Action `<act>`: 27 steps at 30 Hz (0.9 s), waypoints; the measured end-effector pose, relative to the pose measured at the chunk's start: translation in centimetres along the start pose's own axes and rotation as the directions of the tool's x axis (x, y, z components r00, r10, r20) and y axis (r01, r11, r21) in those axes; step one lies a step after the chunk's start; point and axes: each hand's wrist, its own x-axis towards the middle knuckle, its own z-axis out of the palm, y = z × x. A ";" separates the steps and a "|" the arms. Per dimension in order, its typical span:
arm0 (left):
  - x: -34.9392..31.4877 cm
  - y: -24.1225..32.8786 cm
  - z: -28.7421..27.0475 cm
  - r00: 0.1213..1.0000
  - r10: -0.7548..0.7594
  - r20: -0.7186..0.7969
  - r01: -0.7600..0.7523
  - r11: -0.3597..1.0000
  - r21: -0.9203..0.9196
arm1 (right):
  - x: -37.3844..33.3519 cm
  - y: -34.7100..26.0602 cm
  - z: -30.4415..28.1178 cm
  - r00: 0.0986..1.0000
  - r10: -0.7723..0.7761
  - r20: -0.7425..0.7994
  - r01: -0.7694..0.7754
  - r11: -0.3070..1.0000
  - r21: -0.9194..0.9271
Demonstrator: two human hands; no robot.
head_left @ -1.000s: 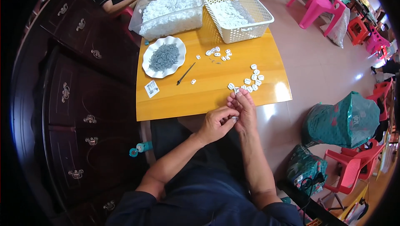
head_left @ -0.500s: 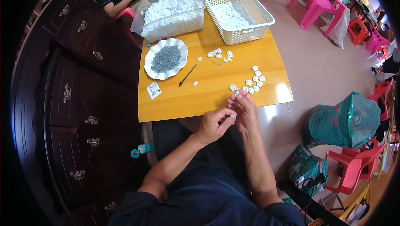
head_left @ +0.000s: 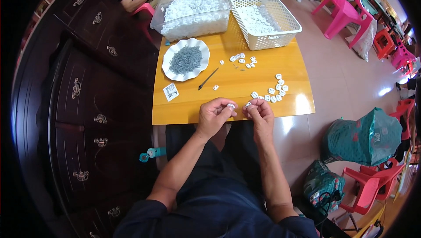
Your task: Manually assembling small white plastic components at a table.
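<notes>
My left hand is nearly closed, thumb against fingers, with a small white piece held at the tips, I think so that most of it stays uncovered. My right hand pinches a dark-marked piece the same way, other fingers curled in behind. Both hands are over the near edge of the table, apart but close, which seems to bring the two pieces level where I can look straight down on them. Just beyond my right hand, marked white pieces lie in a loose curve, probably for easy reach. Grey bits sit in a wavy dish, whose rim likely keeps them from scattering. A thin dark stick lies just beside it, on open wood, perhaps to be easy to pick up.
</notes>
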 end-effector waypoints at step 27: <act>0.3 -0.9 0.4 0.995 0.096 0.007 -0.096 0.980 0.172 | -0.2 0.7 0.1 0.997 -0.051 0.064 0.058 0.990 -0.127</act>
